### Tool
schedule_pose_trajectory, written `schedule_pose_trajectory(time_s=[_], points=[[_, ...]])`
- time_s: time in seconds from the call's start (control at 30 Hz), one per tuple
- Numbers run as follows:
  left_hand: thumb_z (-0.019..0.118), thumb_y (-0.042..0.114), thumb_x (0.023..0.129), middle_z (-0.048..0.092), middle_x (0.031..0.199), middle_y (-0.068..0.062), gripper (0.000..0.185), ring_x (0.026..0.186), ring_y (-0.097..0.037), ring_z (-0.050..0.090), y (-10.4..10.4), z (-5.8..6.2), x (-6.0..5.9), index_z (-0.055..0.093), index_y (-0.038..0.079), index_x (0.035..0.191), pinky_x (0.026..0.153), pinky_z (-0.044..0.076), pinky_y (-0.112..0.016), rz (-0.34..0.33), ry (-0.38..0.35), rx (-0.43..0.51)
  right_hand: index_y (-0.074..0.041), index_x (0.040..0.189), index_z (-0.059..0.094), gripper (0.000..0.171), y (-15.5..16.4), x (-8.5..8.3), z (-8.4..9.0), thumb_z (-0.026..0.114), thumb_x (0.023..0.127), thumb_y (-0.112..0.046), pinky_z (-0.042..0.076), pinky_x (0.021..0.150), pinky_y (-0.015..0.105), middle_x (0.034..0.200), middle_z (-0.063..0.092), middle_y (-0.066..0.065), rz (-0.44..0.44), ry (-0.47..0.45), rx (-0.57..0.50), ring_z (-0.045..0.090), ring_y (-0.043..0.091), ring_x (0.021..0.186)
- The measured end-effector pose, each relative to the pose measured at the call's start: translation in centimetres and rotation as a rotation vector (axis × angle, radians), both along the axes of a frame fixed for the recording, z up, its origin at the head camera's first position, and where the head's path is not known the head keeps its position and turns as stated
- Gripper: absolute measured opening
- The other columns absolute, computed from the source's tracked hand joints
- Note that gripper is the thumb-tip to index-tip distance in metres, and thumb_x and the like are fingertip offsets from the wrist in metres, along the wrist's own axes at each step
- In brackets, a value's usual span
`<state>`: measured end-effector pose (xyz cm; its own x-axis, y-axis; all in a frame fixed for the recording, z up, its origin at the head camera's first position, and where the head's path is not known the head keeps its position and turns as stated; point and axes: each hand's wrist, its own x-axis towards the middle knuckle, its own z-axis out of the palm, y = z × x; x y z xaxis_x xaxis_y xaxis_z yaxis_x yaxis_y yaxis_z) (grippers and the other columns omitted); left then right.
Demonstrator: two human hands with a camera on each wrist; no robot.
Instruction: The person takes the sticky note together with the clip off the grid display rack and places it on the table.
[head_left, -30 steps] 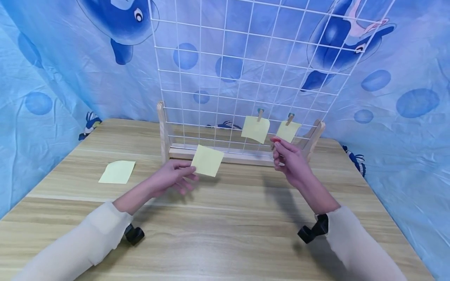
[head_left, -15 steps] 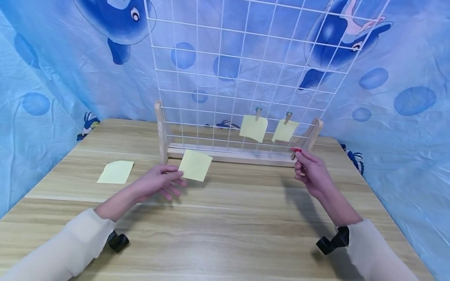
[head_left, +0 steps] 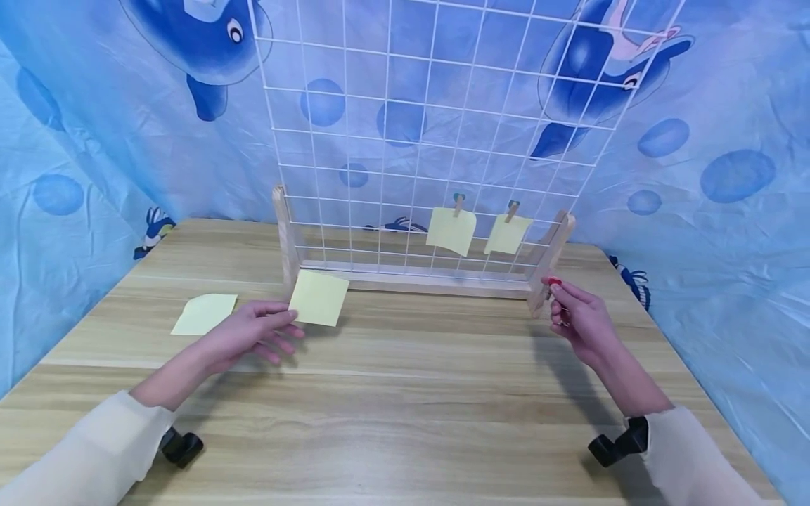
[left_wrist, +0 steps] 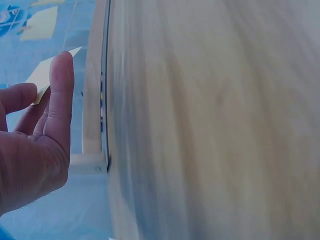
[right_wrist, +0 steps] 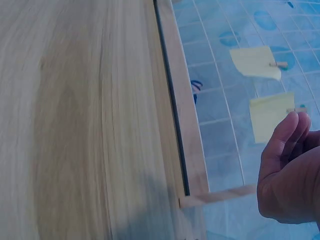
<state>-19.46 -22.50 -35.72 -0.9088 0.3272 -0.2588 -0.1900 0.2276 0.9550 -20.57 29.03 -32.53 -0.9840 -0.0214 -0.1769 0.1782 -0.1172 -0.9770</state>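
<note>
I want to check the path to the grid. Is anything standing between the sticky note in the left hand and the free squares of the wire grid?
Nothing visible does. The left hand holds the sticky note just before the wire grid, whose left squares are free.

Staged tabletop booth

Blue dolphin-print cloth [head_left: 114,140] walls in a wooden table [head_left: 405,414]; a white wire grid [head_left: 411,126] stands along its far edge.

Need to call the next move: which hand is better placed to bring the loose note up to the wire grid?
Left, probably. The left hand already pinches the note just before the wire grid; the right hand holds a red-tipped clip.
</note>
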Motion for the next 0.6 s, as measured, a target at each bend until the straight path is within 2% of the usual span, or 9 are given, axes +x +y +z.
schedule_pose_trajectory(time_s=[0.17, 0.27, 0.47, 0.6], points=[[0.056, 0.031, 0.098, 0.071, 0.104, -0.014, 0.043, 0.084, -0.028, 0.07, -1.7, -0.2, -0.1, 0.05, -0.005, 0.121, 0.068, 0.06, -0.044, 0.023, -0.002, -0.026, -0.022, 0.105, 0.067, 0.014, 1.6, 0.1, -0.1, 0.059, 0.097, -0.028, 0.049, 0.053, 0.018, 0.07, 0.053, -0.006, -0.019, -0.021, 0.01, 0.05, 0.006, 0.061], [0.055, 0.032, 0.098, 0.071, 0.104, -0.013, 0.049, 0.085, -0.028, 0.07, -2.7, -0.3, -0.1, 0.046, -0.006, 0.127, 0.069, 0.06, -0.044, 0.04, 0.006, -0.055, -0.024, 0.099, 0.07, 0.012, 2.7, 0.1, -0.2, 0.059, 0.097, -0.028, 0.05, 0.053, 0.019, 0.07, 0.053, -0.006, -0.014, -0.017, 0.02, 0.05, 0.005, 0.061], [0.054, 0.032, 0.099, 0.072, 0.102, -0.011, 0.061, 0.084, -0.025, 0.071, -4.2, -0.6, 0.0, 0.035, -0.01, 0.137, 0.069, 0.06, -0.042, 0.091, -0.001, -0.094, -0.024, 0.095, 0.071, 0.013, 4.9, 0.1, -1.0, 0.058, 0.097, -0.026, 0.049, 0.053, 0.02, 0.074, 0.054, -0.007, 0.003, -0.013, 0.052, 0.05, 0.005, 0.061], [0.053, 0.03, 0.1, 0.072, 0.101, -0.011, 0.065, 0.082, -0.023, 0.071, -4.9, -0.7, 0.0, 0.027, -0.013, 0.141, 0.067, 0.06, -0.041, 0.094, -0.004, -0.105, -0.023, 0.093, 0.071, 0.014, 6.2, 0.0, -1.4, 0.057, 0.098, -0.024, 0.049, 0.053, 0.02, 0.072, 0.054, -0.007, 0.022, -0.035, 0.094, 0.05, 0.005, 0.061]])
